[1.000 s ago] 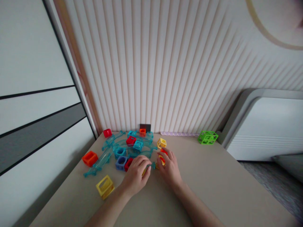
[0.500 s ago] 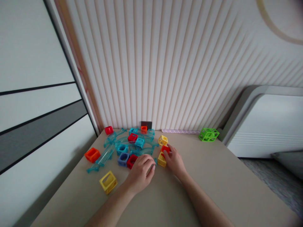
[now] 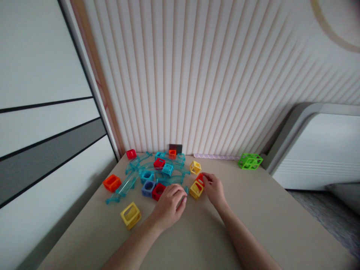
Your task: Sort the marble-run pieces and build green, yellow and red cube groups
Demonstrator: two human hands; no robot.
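Observation:
My right hand (image 3: 214, 188) pinches a red block (image 3: 200, 179) at its right side. That red block touches a yellow block (image 3: 196, 189), which sits just in front of it. My left hand (image 3: 171, 205) is curled above the table, with its fingertips bent inward; what they hold, if anything, is hidden. Just behind my left hand, partly covered by it, is another red block (image 3: 158, 191) beside a blue block (image 3: 148, 188). A small teal piece (image 3: 186, 190) shows at the fingertips of my left hand.
Teal track pieces (image 3: 126, 185) and several coloured blocks spread over the left of the table (image 3: 253, 217). A yellow block (image 3: 131, 215) lies near my left forearm. An orange block (image 3: 112, 183) is at the left edge, a green frame (image 3: 250, 161) at the back right.
My right hand has shifted slightly right with the red block, and the red and yellow blocks now sit at a more slanted angle. My left hand keeps its curled shape.

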